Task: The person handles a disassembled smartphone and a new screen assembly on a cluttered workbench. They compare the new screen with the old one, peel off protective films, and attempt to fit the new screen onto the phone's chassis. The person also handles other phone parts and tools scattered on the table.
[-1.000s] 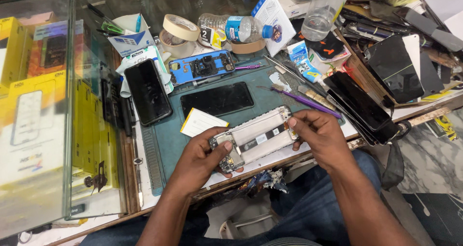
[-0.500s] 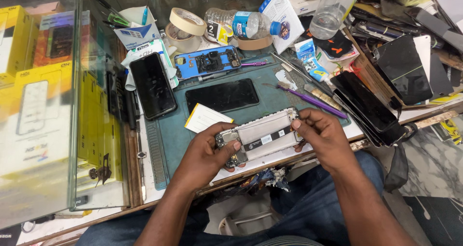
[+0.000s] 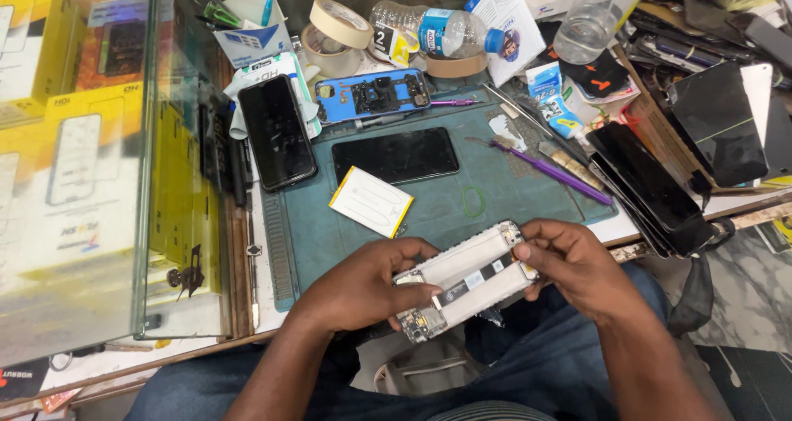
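Both hands, left hand point(image 3: 363, 285) and right hand point(image 3: 577, 268), pinch the opened phone frame point(image 3: 464, 281) (long axis slanting up-right).

left hand point(image 3: 371, 285): bare, no ring | right hand point(image 3: 569, 260): bare | forearms: sleeveless | legs: dark blue trousers point(image 3: 561, 371)

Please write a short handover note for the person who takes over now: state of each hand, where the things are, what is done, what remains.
Left hand: grips the camera end of the open phone frame, thumb on top.
Right hand: grips the other end, fingertips on its edge.
The frame is held over the lap at the near edge of the green mat, insides up.
On the mat: battery, black screen, purple tool. The blue back part lies just behind the mat.
Done: phone is opened, battery bay empty.
Left: battery, screen and back part are not on the frame.
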